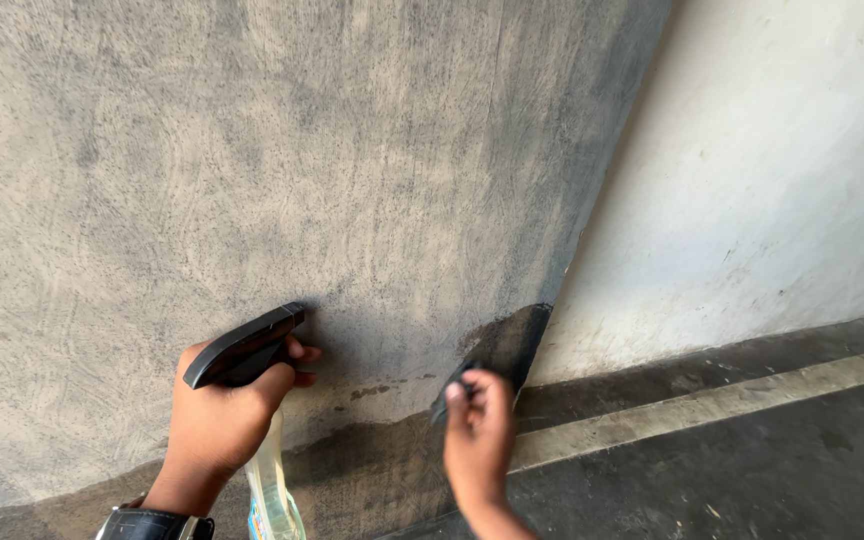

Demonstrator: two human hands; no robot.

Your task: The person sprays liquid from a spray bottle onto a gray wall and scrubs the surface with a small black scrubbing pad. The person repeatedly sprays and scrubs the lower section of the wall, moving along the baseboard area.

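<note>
Down at about seven o'clock the left hand (220, 420) is wrapped tight around the neck of a spray bottle (270, 480), fingers curled at the trigger; the black spray head (244, 345) juts up toward one o'clock, its nozzle right up against the grey wall (252, 170) — held that close, I'd judge, so the mist lands on the one patch and nowhere else. The clear, pale body of the bottle hangs down below the fist toward six o'clock, and a dark wristband (152, 524) shows at the bottom edge. At six o'clock, a little to the right, the right hand (478, 435) is pinched shut on a small dark pad or rag (449, 392); what it is exactly I cannot tell, only that its tip is pressed to the wall just beside a darker, wet-looking stain (510, 345) near the corner, as one holds a thing to rub. Further out, the grey wall is rough and swirled with fine marks, darker along its foot. At three o'clock a white plastered wall (772, 180) meets it at the corner, and below that a pale painted strip (712, 405) runs across the dark concrete floor (752, 480).
</note>
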